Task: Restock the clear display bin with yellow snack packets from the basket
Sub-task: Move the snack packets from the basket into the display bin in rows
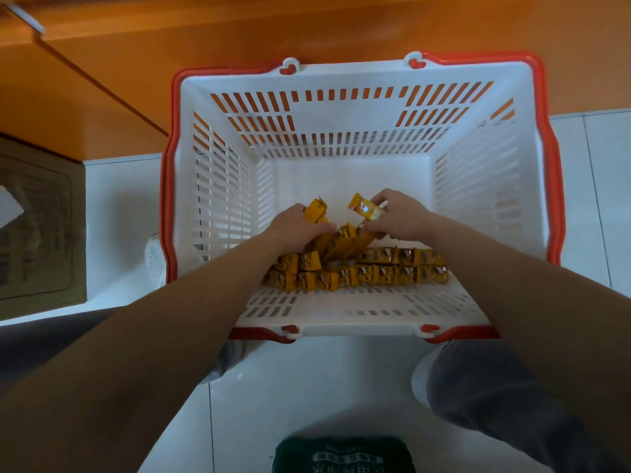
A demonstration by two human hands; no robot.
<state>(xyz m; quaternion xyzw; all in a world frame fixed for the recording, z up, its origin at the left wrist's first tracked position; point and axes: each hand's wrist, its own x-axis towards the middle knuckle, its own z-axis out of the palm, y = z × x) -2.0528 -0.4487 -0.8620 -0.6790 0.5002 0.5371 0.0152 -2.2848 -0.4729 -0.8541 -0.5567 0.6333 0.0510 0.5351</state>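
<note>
Both hands are down in the basket (355,76) — left hand (293,227) and right hand (399,213) each grip yellow packets (362,268), close together.

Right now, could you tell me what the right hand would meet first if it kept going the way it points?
Probably the bare floor of the basket, then its slotted far wall. The right hand reaches down and away, pinching a yellow packet. Depth is unclear.

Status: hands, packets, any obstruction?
In the basket: left hand grips a packet bunch, right hand pinches a single packet. Remaining packets in rows on its floor. Nothing blocking; display bin out of view.
</note>
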